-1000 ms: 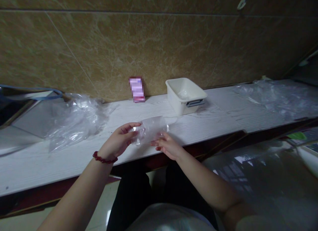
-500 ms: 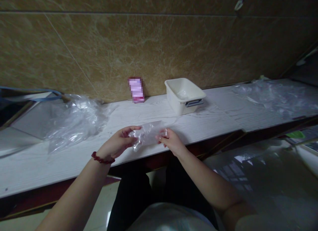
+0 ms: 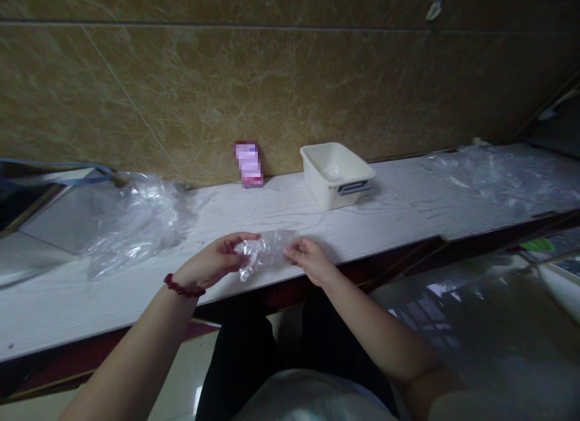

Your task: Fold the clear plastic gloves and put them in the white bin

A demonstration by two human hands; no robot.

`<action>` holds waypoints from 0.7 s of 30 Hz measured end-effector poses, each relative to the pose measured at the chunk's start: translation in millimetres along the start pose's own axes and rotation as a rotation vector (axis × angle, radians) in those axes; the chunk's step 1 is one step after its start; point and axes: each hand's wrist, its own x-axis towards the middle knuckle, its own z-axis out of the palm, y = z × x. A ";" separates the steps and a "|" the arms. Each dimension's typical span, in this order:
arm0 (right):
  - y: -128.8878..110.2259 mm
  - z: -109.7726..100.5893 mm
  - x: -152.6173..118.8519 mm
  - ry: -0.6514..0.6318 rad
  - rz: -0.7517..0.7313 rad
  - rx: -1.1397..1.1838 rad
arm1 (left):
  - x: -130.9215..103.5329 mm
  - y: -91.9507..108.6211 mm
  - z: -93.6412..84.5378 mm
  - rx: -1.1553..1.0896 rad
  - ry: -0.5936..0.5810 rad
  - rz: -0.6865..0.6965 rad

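Between my two hands is a clear plastic bag (image 3: 268, 250), crinkled and shiny, held just over the front edge of the white counter. My left hand (image 3: 223, 258), with a dark red bead bracelet (image 3: 183, 286) at its wrist, grips the bag's left end between thumb and fingers. At the other end, my right hand (image 3: 309, 258) pinches the bag with thumb and fingertips. Whether anything lies inside the bag I cannot make out.
A cream plastic bin (image 3: 335, 176) with a grey handle stands behind my hands, some clear plastic in it. A blurred-out phone (image 3: 249, 164) leans on the tiled wall. Heaps of clear bags (image 3: 149, 215) lie left and right on the white counter (image 3: 217, 212), beside an open carton (image 3: 49, 228).
The bag has become shorter and more bunched between my hands. My right fingers have shifted slightly in along it, and both hands sit a touch lower.
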 end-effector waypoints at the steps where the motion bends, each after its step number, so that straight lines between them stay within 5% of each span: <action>1: -1.3 0.7 -0.7 0.009 0.011 0.029 | -0.2 0.4 -0.4 0.009 -0.002 -0.006; 7: -16.4 0.8 -1.5 -0.003 0.249 0.232 | 0.1 1.4 -1.3 0.052 0.011 -0.031; 11: -20.1 -1.6 6.0 -0.048 0.415 0.174 | 2.7 -1.7 -1.2 0.060 -0.012 -0.019; 21: -8.3 5.9 19.2 0.158 0.010 -0.180 | 5.7 -3.8 4.3 0.133 0.028 0.041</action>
